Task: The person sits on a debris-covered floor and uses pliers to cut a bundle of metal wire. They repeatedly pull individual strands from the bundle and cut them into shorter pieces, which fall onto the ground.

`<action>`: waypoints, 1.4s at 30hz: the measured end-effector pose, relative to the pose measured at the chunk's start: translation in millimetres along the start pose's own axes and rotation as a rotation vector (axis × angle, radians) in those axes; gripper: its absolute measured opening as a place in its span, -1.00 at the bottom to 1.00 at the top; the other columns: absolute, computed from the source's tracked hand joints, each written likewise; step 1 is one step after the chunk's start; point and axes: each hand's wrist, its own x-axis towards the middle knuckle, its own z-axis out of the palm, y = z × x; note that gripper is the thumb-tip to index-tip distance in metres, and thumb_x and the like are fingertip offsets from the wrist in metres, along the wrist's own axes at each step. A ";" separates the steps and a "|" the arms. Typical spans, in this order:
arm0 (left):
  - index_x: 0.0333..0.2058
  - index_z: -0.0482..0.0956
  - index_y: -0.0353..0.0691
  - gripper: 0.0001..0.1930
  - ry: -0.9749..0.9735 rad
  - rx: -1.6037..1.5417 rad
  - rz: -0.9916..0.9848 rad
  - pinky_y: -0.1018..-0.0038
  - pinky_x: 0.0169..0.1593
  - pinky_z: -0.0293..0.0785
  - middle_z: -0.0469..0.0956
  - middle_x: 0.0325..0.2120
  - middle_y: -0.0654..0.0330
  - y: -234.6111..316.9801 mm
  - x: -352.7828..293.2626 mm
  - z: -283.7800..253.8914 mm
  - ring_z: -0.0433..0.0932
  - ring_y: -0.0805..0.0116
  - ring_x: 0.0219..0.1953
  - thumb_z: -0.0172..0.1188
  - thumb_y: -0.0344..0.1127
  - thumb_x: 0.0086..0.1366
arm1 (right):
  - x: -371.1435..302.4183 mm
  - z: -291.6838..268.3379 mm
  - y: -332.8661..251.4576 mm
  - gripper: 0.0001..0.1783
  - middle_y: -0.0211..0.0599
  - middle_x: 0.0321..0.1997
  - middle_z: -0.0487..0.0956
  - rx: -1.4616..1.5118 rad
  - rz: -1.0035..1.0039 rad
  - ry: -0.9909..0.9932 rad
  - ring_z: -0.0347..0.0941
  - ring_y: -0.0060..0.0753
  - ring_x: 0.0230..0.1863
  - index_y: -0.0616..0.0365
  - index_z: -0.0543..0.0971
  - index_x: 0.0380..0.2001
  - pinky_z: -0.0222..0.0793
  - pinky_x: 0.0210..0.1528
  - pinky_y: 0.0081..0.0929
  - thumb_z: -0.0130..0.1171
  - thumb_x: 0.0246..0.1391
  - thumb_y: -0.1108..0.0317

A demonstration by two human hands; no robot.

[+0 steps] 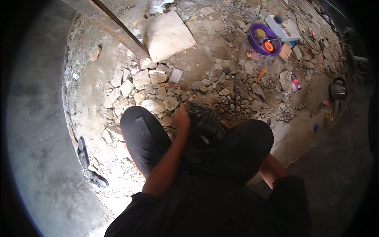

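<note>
Black sandals (pixel 83 153) lay at far left, by the edge of the rubble (pixel 132 89). Rightward, a post (pixel 106 23) slanted down beside a pale board (pixel 167 35). My left hand (pixel 181 119) had its fingers curled on the left edge of a dark, light-streaked bundle (pixel 204 123) between my bent knees (pixel 254 136). At its right side was my right hand (pixel 228 125), mostly hidden; I couldn't tell how its fingers closed. Farther right sat a purple basin (pixel 254 44), then a dark kettle (pixel 338 91).
</note>
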 end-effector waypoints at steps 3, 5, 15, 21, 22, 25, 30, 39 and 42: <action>-0.58 0.55 -0.46 -0.54 0.061 -0.016 0.329 0.16 -0.36 0.34 0.46 -0.69 -0.06 4.0 -4.2 -0.6 0.46 0.12 -0.57 0.11 -0.21 0.45 | 2.6 8.9 -0.2 -0.31 0.01 0.14 0.64 0.029 0.007 -0.023 0.54 -0.05 0.22 0.29 0.59 0.17 0.49 0.16 -0.04 -0.07 0.46 -0.18; -0.60 0.49 -0.47 -0.57 -0.032 -0.191 0.439 0.20 -0.45 0.24 0.39 -0.72 -0.02 22.7 -21.0 4.9 0.36 0.16 -0.65 0.13 -0.27 0.43 | 0.0 8.0 -6.2 -0.31 0.01 0.14 0.64 0.036 -0.004 -0.008 0.55 -0.05 0.22 0.29 0.59 0.16 0.50 0.14 -0.04 -0.07 0.46 -0.18; -0.63 0.51 -0.34 -0.72 -0.537 -0.294 1.117 0.33 -0.46 0.32 0.43 -0.68 0.16 145.8 -71.8 -22.1 0.41 0.24 -0.63 0.22 -0.54 0.30 | 0.1 -0.1 -19.1 -0.32 0.02 0.12 0.65 0.187 -0.026 0.053 0.56 -0.06 0.21 0.29 0.59 0.15 0.55 0.07 0.00 -0.04 0.46 -0.17; -0.34 0.76 -0.33 -0.80 -0.135 0.272 0.736 0.25 -0.01 0.61 0.73 -0.12 -0.07 95.9 31.2 -111.9 0.71 0.07 -0.15 0.28 -0.32 0.40 | 25.7 -28.4 -36.5 -0.49 0.01 0.05 0.65 -0.651 -0.287 0.353 0.62 -0.15 0.05 0.26 0.65 0.02 0.55 0.04 -0.11 0.09 0.41 -0.02; -0.28 0.75 -0.37 -0.74 -0.152 0.236 0.430 0.29 -0.05 0.61 0.72 -0.10 -0.12 120.1 19.1 -119.9 0.71 0.13 -0.13 0.26 -0.26 0.44 | 38.0 -38.9 -44.9 -0.57 0.00 0.03 0.65 -1.002 -0.375 0.427 0.64 -0.19 -0.02 0.24 0.68 -0.04 0.53 0.04 -0.17 0.15 0.39 0.06; -0.19 0.72 -0.38 -0.73 -0.149 0.162 0.600 0.32 -0.02 0.58 0.69 -0.05 -0.14 126.2 2.4 -112.7 0.70 0.18 -0.08 0.30 -0.22 0.43 | 52.8 -12.9 -87.4 -0.61 -0.04 -0.08 0.69 -0.585 -0.407 0.478 0.64 -0.19 -0.13 0.22 0.69 -0.08 0.50 -0.07 -0.16 0.16 0.38 0.08; 0.13 0.52 -0.36 -0.50 -0.207 0.067 0.538 0.20 0.28 0.39 0.53 0.17 -0.18 68.1 -4.5 -44.0 0.51 -0.06 0.21 0.37 -0.15 0.36 | 97.1 1.4 -98.9 -0.59 -0.05 -0.24 0.67 -0.748 -0.856 0.692 0.61 -0.07 -0.18 0.28 0.66 -0.14 0.44 -0.10 -0.10 0.16 0.38 0.08; 0.10 0.32 -0.49 -0.06 -0.305 0.277 0.390 0.01 0.15 0.43 0.48 0.02 -0.32 -34.7 -24.0 32.0 0.49 -0.31 0.13 0.58 0.14 0.04 | 84.0 -3.7 -7.9 -0.37 0.12 0.10 0.59 -1.191 -0.835 0.422 0.55 0.10 0.13 0.32 0.54 0.11 0.42 0.18 -0.14 0.31 0.24 -0.03; -0.02 0.37 -0.44 -0.15 -0.221 0.364 0.346 -0.03 0.05 0.46 0.54 -0.07 -0.28 -14.3 -21.9 34.8 0.54 -0.28 0.04 0.58 0.16 0.02 | 83.7 -6.1 -17.6 -0.26 0.15 0.16 0.57 -1.351 -0.825 0.374 0.52 0.13 0.19 0.32 0.52 0.16 0.40 0.21 -0.11 0.37 0.18 -0.11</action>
